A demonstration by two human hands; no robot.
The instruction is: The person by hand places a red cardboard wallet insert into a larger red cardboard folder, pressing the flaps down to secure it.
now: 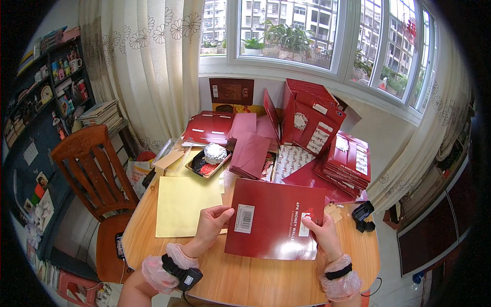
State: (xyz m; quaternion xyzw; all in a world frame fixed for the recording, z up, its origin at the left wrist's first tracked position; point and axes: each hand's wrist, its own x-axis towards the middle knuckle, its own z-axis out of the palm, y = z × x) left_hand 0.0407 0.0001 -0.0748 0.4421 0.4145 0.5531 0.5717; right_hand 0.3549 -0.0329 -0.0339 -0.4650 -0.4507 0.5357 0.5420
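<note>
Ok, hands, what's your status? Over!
Left hand pinching red card by its left edge. Right hand gripping its right side. Red packet stack beyond, clear of both hands.

Right hand (327, 236) has fingers hidden behind red folder (273, 220), thumb covers part of white label (304, 233), forearms (138, 290) cut off at lower edge, some shelf (45, 135) items too small to tell.

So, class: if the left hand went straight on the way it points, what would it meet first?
The left hand would meet the dark red card first, as it pinches that card's left edge; depth beyond is unclear.
</note>
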